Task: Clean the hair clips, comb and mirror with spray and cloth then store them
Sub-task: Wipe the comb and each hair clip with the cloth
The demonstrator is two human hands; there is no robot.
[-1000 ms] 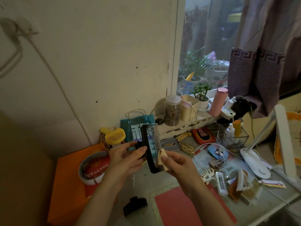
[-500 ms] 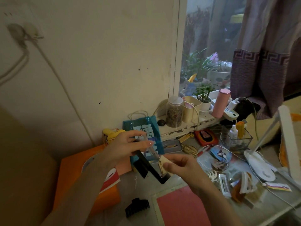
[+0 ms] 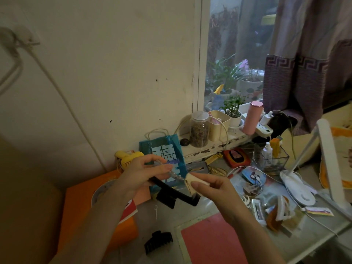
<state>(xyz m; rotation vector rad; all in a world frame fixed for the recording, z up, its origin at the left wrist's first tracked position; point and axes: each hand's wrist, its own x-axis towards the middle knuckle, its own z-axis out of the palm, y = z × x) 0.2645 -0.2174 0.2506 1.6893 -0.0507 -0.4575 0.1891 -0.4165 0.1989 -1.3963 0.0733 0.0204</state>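
While the left hand (image 3: 142, 173) grips the black-framed mirror (image 3: 176, 190) by its upper end, the frame slants down beneath the right hand (image 3: 211, 187). That hand pinches a folded cloth (image 3: 191, 182) against it.

A dim room. A cream wall (image 3: 106, 77) fills the view from nine to twelve o'clock, a white cable (image 3: 62, 96) slanting down it. At one o'clock a window (image 3: 236, 54) shows potted plants outside; a purple curtain (image 3: 308, 60) hangs at two o'clock above the cluttered table (image 3: 314, 233).
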